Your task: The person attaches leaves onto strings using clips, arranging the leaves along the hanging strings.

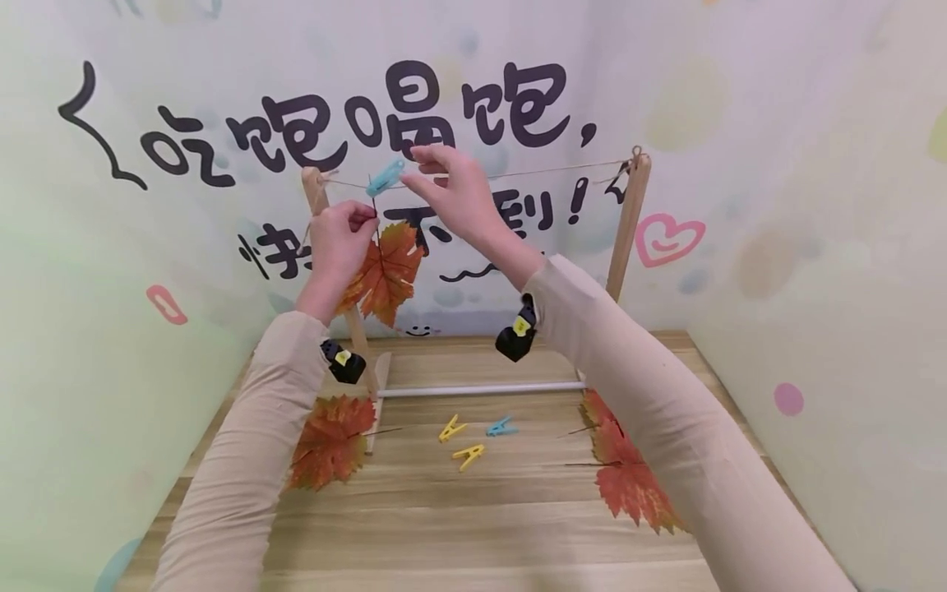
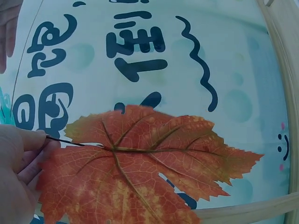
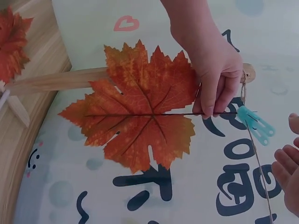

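My left hand (image 1: pixel 343 238) pinches the dark stem of an orange-red maple-like leaf (image 3: pixel 140 112) between thumb and fingertips. The leaf hangs below the string (image 1: pixel 547 170), and its stem runs up to a light-blue clothespin (image 3: pixel 254 125). That clothespin sits on the string at the stem's upper end, tilted. Just to its right is my right hand (image 1: pixel 462 193), fingers loosely extended; the right wrist view shows a gap between these fingers and the clothespin. In the left wrist view, the leaf (image 2: pixel 140 158) spreads out beyond the left fingers.
Wooden posts (image 1: pixel 629 222) hold the string at both ends, with a white rod (image 1: pixel 481 389) low between them. On the table (image 1: pixel 473 526) lie two yellow clothespins (image 1: pixel 468 455), a blue clothespin (image 1: pixel 502 427), and red leaves at left (image 1: pixel 333 440) and right (image 1: pixel 636 485).
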Demonstrator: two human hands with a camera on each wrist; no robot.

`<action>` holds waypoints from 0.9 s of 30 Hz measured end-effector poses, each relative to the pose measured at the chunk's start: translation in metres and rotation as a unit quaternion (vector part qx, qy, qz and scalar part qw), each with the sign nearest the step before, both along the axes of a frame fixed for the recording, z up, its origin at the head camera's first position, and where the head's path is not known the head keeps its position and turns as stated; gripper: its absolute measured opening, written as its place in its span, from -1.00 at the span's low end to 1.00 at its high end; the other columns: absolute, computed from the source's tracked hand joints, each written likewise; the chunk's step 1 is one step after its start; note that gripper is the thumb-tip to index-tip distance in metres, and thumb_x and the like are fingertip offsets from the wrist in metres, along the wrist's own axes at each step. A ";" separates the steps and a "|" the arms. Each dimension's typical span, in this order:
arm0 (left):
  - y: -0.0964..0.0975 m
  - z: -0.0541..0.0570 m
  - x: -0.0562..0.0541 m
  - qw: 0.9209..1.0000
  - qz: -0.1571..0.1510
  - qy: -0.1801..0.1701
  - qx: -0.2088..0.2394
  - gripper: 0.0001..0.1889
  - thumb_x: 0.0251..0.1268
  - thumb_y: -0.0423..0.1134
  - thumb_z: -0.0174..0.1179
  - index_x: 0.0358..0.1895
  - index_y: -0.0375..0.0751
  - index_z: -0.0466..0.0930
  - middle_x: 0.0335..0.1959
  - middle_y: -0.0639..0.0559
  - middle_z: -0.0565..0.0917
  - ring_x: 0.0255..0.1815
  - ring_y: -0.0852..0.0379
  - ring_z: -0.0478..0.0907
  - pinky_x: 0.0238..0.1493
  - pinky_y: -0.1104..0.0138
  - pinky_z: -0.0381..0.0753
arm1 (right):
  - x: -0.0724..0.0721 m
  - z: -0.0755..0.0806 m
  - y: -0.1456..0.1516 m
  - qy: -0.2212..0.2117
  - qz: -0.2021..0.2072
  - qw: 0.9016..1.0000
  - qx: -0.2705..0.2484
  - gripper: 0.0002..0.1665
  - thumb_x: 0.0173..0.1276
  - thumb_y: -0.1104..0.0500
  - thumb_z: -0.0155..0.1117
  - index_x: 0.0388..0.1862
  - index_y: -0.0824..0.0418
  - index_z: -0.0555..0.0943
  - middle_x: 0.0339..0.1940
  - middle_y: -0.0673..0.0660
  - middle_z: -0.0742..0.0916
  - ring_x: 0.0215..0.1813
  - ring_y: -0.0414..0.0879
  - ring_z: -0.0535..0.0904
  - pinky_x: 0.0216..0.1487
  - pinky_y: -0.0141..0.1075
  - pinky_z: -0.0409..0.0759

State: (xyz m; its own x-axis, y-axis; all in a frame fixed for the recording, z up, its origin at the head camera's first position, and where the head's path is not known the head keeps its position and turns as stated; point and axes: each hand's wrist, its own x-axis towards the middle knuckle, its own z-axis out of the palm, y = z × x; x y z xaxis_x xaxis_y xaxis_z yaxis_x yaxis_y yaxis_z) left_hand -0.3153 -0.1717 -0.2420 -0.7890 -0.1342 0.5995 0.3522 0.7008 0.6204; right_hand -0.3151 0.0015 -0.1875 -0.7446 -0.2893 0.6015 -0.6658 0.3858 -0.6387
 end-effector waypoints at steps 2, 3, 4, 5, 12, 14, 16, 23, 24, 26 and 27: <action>0.000 0.000 0.001 1.000 0.004 0.000 -0.003 -0.82 0.20 -0.35 0.14 -0.24 -0.42 0.62 -0.27 -0.27 0.66 -0.27 -0.09 0.60 -0.11 0.19 0.55 | 0.004 -0.002 0.006 0.010 -0.001 1.000 0.010 -0.55 0.23 0.15 0.24 0.09 0.28 0.50 0.06 0.13 0.60 0.04 -0.14 0.52 0.07 -0.46 0.43; 0.001 0.000 0.001 1.000 0.004 0.000 -0.004 -0.82 0.21 -0.35 0.13 -0.23 -0.43 0.62 -0.27 -0.27 0.66 -0.26 -0.09 0.60 -0.10 0.19 0.55 | 0.006 -0.003 0.009 0.013 -0.002 1.000 0.014 -0.55 0.22 0.15 0.25 0.08 0.28 0.50 0.05 0.13 0.61 0.03 -0.14 0.53 0.08 -0.47 0.42; 0.001 0.000 0.002 1.000 0.003 0.000 -0.003 -0.81 0.21 -0.35 0.13 -0.23 -0.44 0.61 -0.26 -0.28 0.65 -0.25 -0.09 0.60 -0.10 0.19 0.55 | 0.007 -0.005 0.012 0.016 -0.002 1.000 0.017 -0.55 0.22 0.15 0.25 0.08 0.28 0.51 0.04 0.14 0.61 0.02 -0.15 0.53 0.09 -0.48 0.41; 0.001 -0.001 0.002 1.000 0.003 -0.001 -0.004 -0.81 0.22 -0.35 0.12 -0.23 -0.44 0.61 -0.26 -0.28 0.65 -0.25 -0.10 0.60 -0.09 0.19 0.56 | 0.008 -0.007 0.015 0.023 -0.001 1.000 0.019 -0.56 0.22 0.16 0.25 0.07 0.29 0.51 0.03 0.15 0.62 0.01 -0.14 0.53 0.10 -0.47 0.40; 0.002 0.001 0.010 1.000 0.013 0.012 -0.015 -0.76 0.16 -0.29 0.17 -0.18 -0.41 0.59 -0.21 -0.24 0.65 -0.23 -0.06 0.63 -0.12 0.19 0.57 | 0.016 -0.028 0.040 0.024 -0.002 0.999 0.038 -0.56 0.21 0.16 0.27 0.06 0.28 0.52 0.02 0.15 0.63 0.00 -0.11 0.53 0.06 -0.37 0.45; 0.001 0.001 0.014 0.999 0.014 0.021 -0.025 -0.73 0.14 -0.27 0.21 -0.15 -0.40 0.58 -0.18 -0.22 0.65 -0.22 -0.06 0.63 -0.11 0.20 0.57 | 0.018 -0.037 0.048 0.018 -0.004 0.999 0.046 -0.56 0.20 0.17 0.27 0.05 0.29 0.52 -0.01 0.15 0.64 -0.02 -0.09 0.54 0.02 -0.33 0.47; 0.001 0.000 0.017 0.999 0.011 0.038 -0.037 -0.73 0.12 -0.28 0.22 -0.15 -0.39 0.58 -0.18 -0.22 0.65 -0.22 -0.06 0.63 -0.12 0.20 0.57 | 0.019 -0.046 0.058 0.009 -0.004 0.999 0.049 -0.56 0.19 0.18 0.28 0.04 0.31 0.52 -0.03 0.16 0.64 -0.03 -0.06 0.54 0.00 -0.32 0.49; 0.000 -0.009 0.026 0.986 -0.038 0.146 -0.075 -0.76 0.07 -0.36 0.26 -0.19 -0.44 0.58 -0.26 -0.23 0.66 -0.28 -0.06 0.63 -0.23 0.19 0.60 | 0.021 -0.078 0.090 -0.009 -0.005 0.999 0.051 -0.55 0.16 0.20 0.31 0.02 0.34 0.53 -0.04 0.21 0.64 -0.04 -0.02 0.55 -0.03 -0.18 0.52; 0.000 -0.011 0.028 0.982 -0.047 0.162 -0.083 -0.76 0.06 -0.36 0.27 -0.20 -0.44 0.58 -0.28 -0.23 0.66 -0.29 -0.05 0.63 -0.25 0.19 0.60 | 0.022 -0.082 0.095 -0.012 -0.005 0.998 0.055 -0.55 0.16 0.20 0.31 0.03 0.33 0.52 -0.04 0.21 0.65 -0.05 -0.03 0.55 -0.03 -0.18 0.52; 0.000 -0.017 0.030 0.976 -0.062 0.186 -0.098 -0.76 0.04 -0.36 0.28 -0.21 -0.44 0.59 -0.31 -0.23 0.66 -0.32 -0.06 0.63 -0.27 0.18 0.60 | 0.025 -0.090 0.103 -0.021 -0.002 0.998 0.063 -0.54 0.17 0.18 0.31 0.05 0.31 0.52 -0.03 0.21 0.64 -0.04 -0.02 0.55 -0.02 -0.15 0.51; 0.000 -0.020 0.031 0.974 -0.068 0.191 -0.104 -0.76 0.04 -0.36 0.29 -0.21 -0.43 0.59 -0.32 -0.23 0.66 -0.33 -0.06 0.63 -0.27 0.18 0.61 | 0.027 -0.095 0.107 -0.027 0.000 0.997 0.068 -0.54 0.17 0.18 0.30 0.05 0.32 0.51 -0.03 0.21 0.64 -0.03 -0.02 0.54 -0.01 -0.15 0.51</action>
